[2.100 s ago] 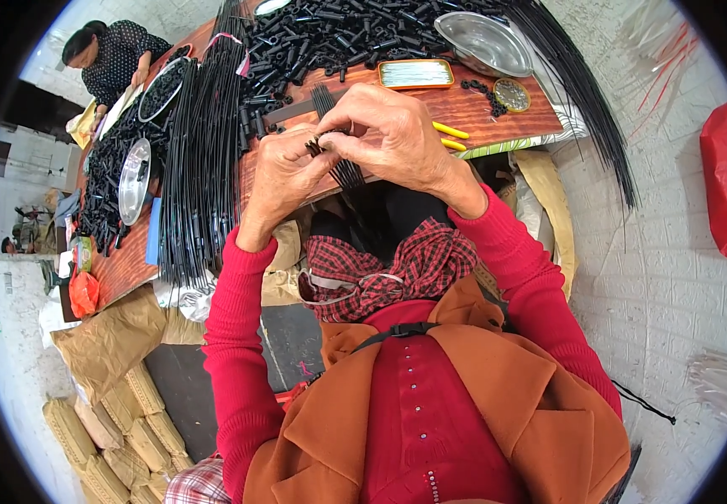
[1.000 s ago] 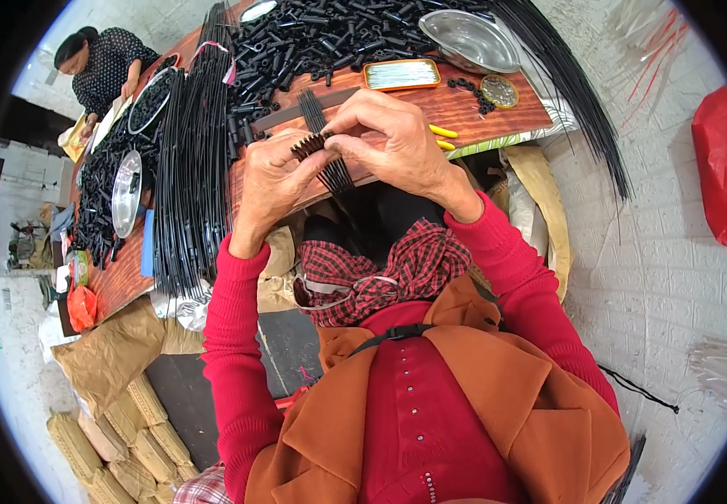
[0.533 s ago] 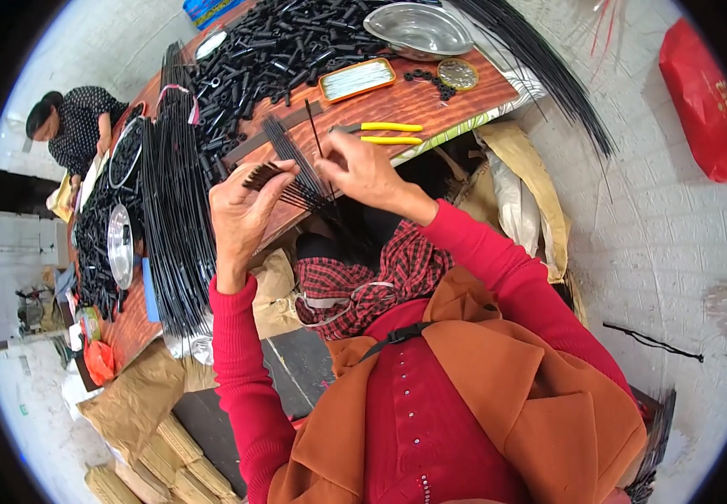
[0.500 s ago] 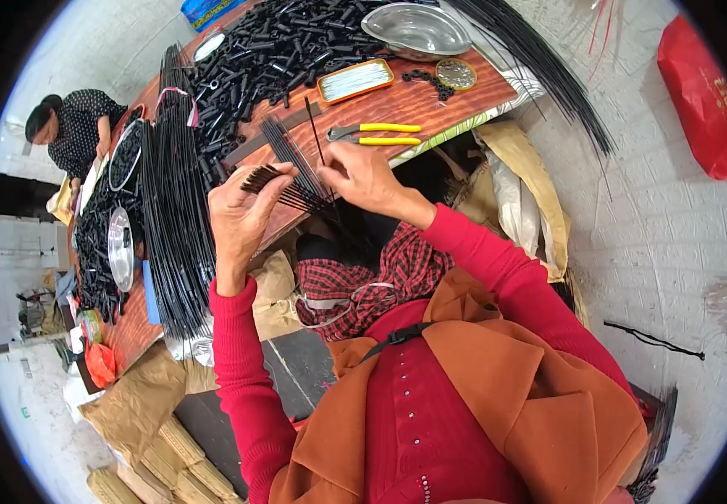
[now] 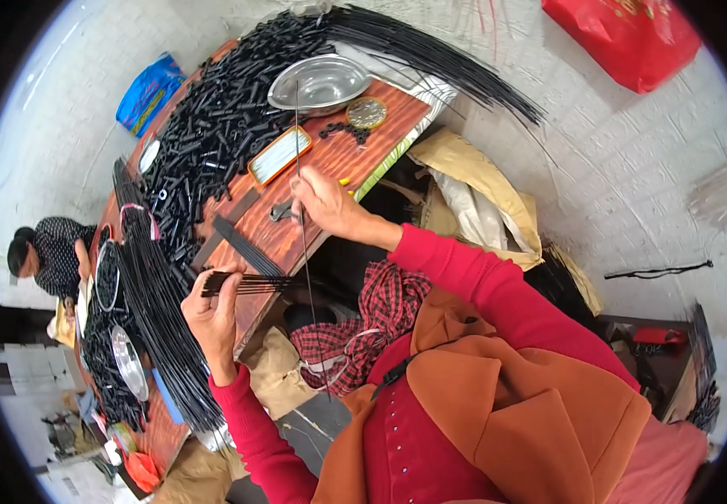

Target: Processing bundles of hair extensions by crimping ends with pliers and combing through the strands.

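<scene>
My left hand [image 5: 212, 312] is closed round a small fan of thin black rods [image 5: 256, 284], their ends showing above the thumb. My right hand [image 5: 326, 203] pinches a single long thin black rod [image 5: 309, 290], which stands nearly upright in the picture and passes the far ends of the fan. Between the hands, a flat row of black rods [image 5: 250, 249] lies at the table's edge. Pliers [image 5: 281, 212] with yellow handles lie on the table, mostly hidden behind my right hand.
Small black tubular parts [image 5: 220, 126] heap across the wooden table [image 5: 397, 107]. A metal bowl [image 5: 320, 82], an orange-rimmed tray [image 5: 280, 157] and a round container [image 5: 367, 112] stand beyond my right hand. Long black rods [image 5: 162, 311] lie bundled at left. Another person [image 5: 59, 256] works at far left.
My right hand has moved up and away from the left, holding one long rod clear of the fan. The view has turned, and the pliers are now mostly covered.
</scene>
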A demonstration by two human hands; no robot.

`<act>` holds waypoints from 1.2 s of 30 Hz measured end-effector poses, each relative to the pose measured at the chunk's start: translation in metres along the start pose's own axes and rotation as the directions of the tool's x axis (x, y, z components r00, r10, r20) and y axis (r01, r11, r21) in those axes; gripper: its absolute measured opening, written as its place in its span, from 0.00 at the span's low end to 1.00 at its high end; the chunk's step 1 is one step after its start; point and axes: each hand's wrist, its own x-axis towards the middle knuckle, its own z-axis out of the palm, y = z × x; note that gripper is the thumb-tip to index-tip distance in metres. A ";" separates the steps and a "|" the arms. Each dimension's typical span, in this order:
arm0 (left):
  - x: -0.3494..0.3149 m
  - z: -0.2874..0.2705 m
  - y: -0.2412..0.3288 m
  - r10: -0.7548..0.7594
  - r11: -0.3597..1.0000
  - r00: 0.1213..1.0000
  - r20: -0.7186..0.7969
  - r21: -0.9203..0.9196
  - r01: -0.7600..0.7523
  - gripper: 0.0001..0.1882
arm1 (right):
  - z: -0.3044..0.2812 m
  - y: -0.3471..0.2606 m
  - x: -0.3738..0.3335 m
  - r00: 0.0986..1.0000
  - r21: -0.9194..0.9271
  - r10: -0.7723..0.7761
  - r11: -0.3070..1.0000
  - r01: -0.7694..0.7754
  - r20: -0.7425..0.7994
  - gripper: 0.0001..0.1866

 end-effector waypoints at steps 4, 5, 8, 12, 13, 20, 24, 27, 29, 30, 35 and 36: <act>0.003 0.004 0.000 -0.001 0.997 1.000 0.005 -0.076 0.001 0.05 | -0.031 -0.035 0.026 0.959 0.117 0.270 0.953 -0.279 0.086 0.12; 0.004 0.004 -0.001 0.002 0.997 1.000 0.005 -0.076 -0.001 0.05 | -0.042 -0.042 0.026 0.916 0.140 0.383 0.907 -0.397 0.120 0.12; 0.004 0.004 -0.002 0.005 0.998 1.000 0.012 -0.057 -0.005 0.05 | -0.063 -0.046 0.033 0.938 0.027 0.326 0.943 -0.332 0.119 0.10; 0.003 0.001 0.001 -0.015 0.998 1.000 0.026 -0.058 0.017 0.06 | -0.086 -0.062 0.039 0.937 0.229 0.338 0.922 -0.311 -0.087 0.09; 0.002 0.000 0.002 -0.020 0.999 1.000 0.022 -0.038 0.021 0.05 | -0.102 -0.052 0.044 0.944 0.194 0.314 0.937 -0.291 -0.100 0.09; -0.001 -0.003 -0.003 -0.039 0.998 0.999 0.030 -0.049 0.040 0.05 | -0.186 -0.063 0.071 0.913 0.037 0.333 0.942 -0.334 -0.235 0.13; -0.004 -0.007 -0.004 -0.079 0.996 0.996 0.041 -0.048 0.081 0.05 | -0.212 -0.081 0.092 0.881 -0.079 0.181 0.968 -0.239 -0.438 0.13; -0.005 -0.006 -0.007 -0.084 0.991 0.996 -0.009 -0.100 0.083 0.04 | -0.243 -0.052 0.126 0.845 -0.610 -0.322 0.793 -0.006 -0.428 0.15; -0.006 -0.007 -0.004 -0.052 0.997 0.999 -0.003 -0.054 0.052 0.04 | -0.265 -0.024 0.142 0.847 -0.734 -0.324 0.670 -0.108 -0.422 0.15; -0.005 -0.006 0.000 -0.090 0.994 0.996 -0.005 -0.059 0.089 0.05 | -0.274 -0.011 0.147 0.849 -0.830 -0.332 0.522 -0.198 -0.412 0.16; -0.011 -0.011 0.003 -0.068 0.998 0.998 0.002 0.007 0.068 0.05 | -0.251 0.002 0.175 0.899 -0.843 -0.123 0.418 -0.338 -0.421 0.17; -0.011 -0.011 0.005 -0.048 0.998 0.999 0.013 0.033 0.048 0.05 | -0.255 0.011 0.179 0.917 -0.850 -0.073 0.408 -0.332 -0.392 0.18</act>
